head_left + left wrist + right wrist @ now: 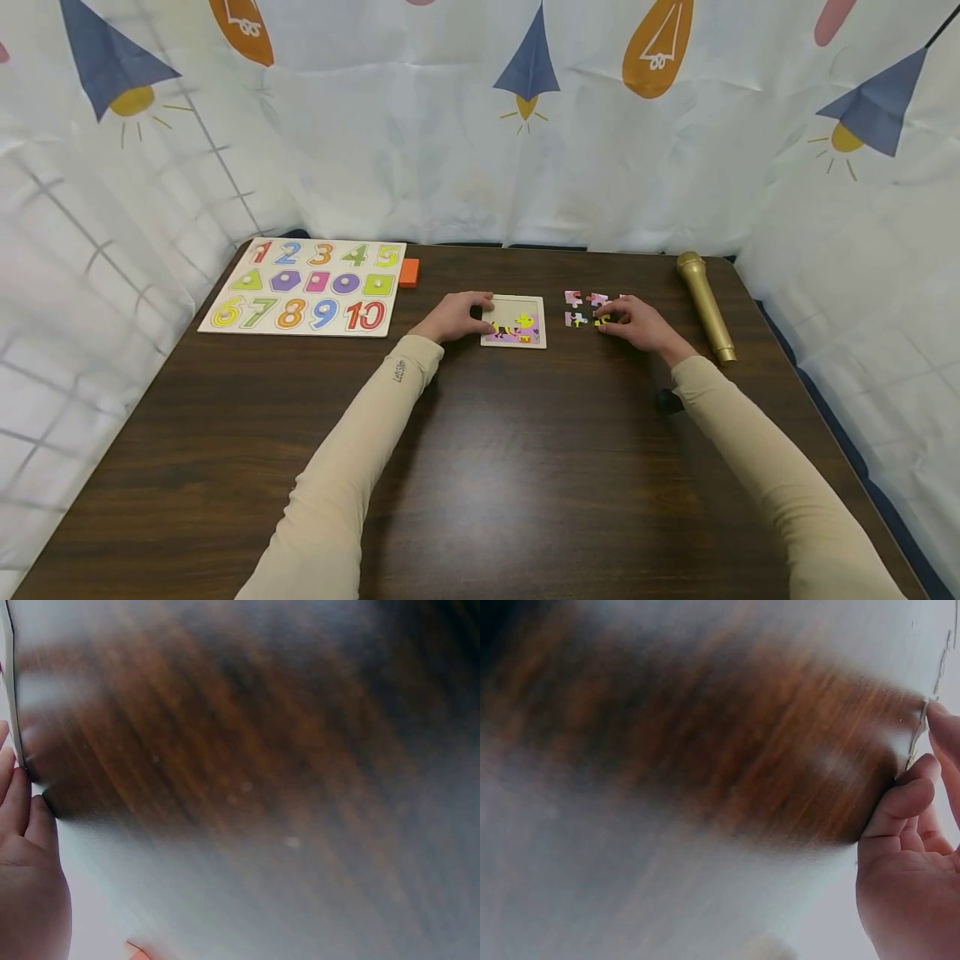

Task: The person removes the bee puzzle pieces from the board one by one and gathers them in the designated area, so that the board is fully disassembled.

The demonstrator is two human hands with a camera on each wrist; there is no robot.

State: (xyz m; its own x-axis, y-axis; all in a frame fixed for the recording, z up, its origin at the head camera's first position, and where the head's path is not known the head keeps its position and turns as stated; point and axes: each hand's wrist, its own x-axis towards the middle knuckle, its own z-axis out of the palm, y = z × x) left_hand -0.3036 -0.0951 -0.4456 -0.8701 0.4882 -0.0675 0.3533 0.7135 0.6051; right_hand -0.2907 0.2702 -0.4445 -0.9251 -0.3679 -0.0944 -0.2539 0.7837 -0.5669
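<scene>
A small square wooden puzzle tray (512, 302) lies on the table, its lower part filled with pink, yellow and black picture pieces. My left hand (456, 317) grips the tray's left side, thumb near the lower corner and fingers by the upper one. To the tray's right, several loose jigsaw pieces (576, 319) lie in two rows. My right hand (637, 323) pinches a yellow and black jigsaw piece (601, 320) of the lower row between thumb and fingers. It partly hides the pieces at that end. The right wrist view shows these fingertips (911, 796) low at the tabletop.
A number and shape board (300, 287) lies at the back left, with an orange block (408, 272) against its right edge. On the right lies a gold cylindrical stick (707, 307) with a rounded knob. Patterned white curtains (420, 150) surround the dark wooden table (510, 467).
</scene>
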